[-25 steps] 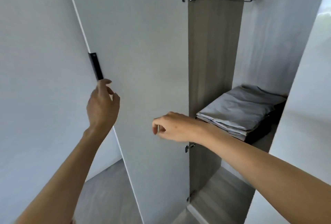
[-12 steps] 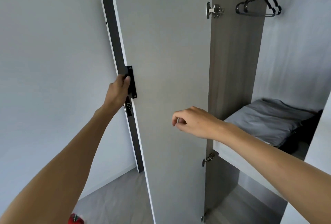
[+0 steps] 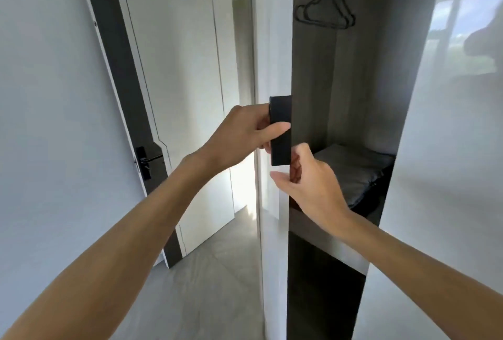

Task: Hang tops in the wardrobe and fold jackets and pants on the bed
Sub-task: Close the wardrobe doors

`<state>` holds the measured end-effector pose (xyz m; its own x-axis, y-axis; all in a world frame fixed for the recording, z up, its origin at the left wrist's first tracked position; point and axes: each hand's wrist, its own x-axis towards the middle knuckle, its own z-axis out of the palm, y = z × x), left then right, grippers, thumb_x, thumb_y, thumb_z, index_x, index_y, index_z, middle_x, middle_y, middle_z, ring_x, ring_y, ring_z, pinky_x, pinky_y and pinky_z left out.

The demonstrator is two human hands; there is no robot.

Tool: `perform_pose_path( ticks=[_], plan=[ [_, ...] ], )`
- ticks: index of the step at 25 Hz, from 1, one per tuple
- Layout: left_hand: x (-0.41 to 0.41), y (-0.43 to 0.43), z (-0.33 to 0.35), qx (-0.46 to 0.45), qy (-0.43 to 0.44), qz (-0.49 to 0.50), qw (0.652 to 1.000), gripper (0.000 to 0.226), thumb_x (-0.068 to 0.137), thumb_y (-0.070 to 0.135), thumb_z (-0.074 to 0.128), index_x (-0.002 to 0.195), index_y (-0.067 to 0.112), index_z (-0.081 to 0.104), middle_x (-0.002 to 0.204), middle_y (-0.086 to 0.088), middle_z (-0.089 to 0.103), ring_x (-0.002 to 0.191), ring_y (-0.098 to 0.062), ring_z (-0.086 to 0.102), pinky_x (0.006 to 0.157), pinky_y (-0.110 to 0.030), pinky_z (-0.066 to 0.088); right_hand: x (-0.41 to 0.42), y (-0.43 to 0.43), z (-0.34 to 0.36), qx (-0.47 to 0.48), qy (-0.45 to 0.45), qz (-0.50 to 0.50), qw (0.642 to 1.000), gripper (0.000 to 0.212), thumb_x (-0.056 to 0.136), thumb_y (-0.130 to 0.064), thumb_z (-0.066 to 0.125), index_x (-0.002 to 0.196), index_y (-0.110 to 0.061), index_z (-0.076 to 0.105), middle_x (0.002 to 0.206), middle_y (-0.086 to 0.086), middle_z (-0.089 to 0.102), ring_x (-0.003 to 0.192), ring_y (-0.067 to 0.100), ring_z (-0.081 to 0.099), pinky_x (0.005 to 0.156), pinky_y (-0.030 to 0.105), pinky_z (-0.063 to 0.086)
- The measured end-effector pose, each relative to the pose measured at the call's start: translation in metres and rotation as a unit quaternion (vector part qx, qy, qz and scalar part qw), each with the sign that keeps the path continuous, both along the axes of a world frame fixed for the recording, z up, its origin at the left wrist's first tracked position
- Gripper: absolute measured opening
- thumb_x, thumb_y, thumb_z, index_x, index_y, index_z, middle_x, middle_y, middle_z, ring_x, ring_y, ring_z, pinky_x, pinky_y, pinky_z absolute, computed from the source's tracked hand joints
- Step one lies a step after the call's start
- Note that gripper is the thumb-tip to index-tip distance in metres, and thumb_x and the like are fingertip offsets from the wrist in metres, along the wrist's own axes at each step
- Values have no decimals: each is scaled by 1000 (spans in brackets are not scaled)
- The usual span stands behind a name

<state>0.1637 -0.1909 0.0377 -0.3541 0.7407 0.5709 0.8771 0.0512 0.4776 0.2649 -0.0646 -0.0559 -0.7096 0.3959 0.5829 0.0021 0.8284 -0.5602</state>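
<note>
The white wardrobe door (image 3: 273, 244) stands nearly edge-on in front of me. My left hand (image 3: 242, 133) grips its black handle (image 3: 280, 146), thumb across the front of it. My right hand (image 3: 307, 179) holds the door's edge just below the handle, fingers curled behind it. Inside the wardrobe, empty black hangers (image 3: 326, 13) hang at the top. Folded grey cloth (image 3: 351, 168) lies on the shelf (image 3: 321, 236), with something dark under it.
A second glossy wardrobe door (image 3: 449, 176) stands at the right. On the left a white room door (image 3: 190, 95) with a black lever handle (image 3: 147, 160) stands open onto a bright passage. Grey floor tiles (image 3: 212, 285) lie below.
The wardrobe door has swung from broadside to nearly edge-on. My left hand stayed at the handle. My right hand moved from free air onto the door's edge.
</note>
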Motion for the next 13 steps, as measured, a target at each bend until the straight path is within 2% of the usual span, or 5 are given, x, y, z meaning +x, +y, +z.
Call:
perform_pose_path(
  ticks=[3,6,8,10,13],
  plan=[
    [20,55,-9,-52,79,1,996,24,98,47,52,105,25,58,85,12,71,71,-7,68,78,-35,60,39,47,-2,46,-5,-131,990,29,94,-42,61,99,-27,37,69,-12,48,59,10,51,55,16,34],
    [26,93,-20,-128,96,-12,987,45,95,57,51,130,30,41,106,12,68,83,-11,66,84,-36,55,59,91,-5,43,11,-192,980,20,98,-38,54,97,-23,42,65,-10,47,56,8,50,53,16,34],
    [27,115,-26,-156,105,-23,982,55,94,58,52,138,31,33,118,10,63,94,-17,63,85,-35,49,65,117,-5,57,4,-223,973,19,100,-36,53,95,-18,48,63,-8,48,55,8,49,54,21,35],
    [25,135,-29,-185,115,-33,975,51,95,58,51,136,31,39,120,10,62,99,-18,61,85,-35,46,68,138,-1,111,-29,-268,956,26,101,-39,50,102,-13,56,66,-5,54,58,16,53,57,27,35],
    [15,159,-35,-248,110,-59,961,45,94,59,51,130,32,48,118,11,63,105,-17,60,88,-34,45,69,158,1,227,-99,-375,894,40,100,-50,44,108,-16,64,77,2,66,68,24,62,58,29,35]
  ],
)
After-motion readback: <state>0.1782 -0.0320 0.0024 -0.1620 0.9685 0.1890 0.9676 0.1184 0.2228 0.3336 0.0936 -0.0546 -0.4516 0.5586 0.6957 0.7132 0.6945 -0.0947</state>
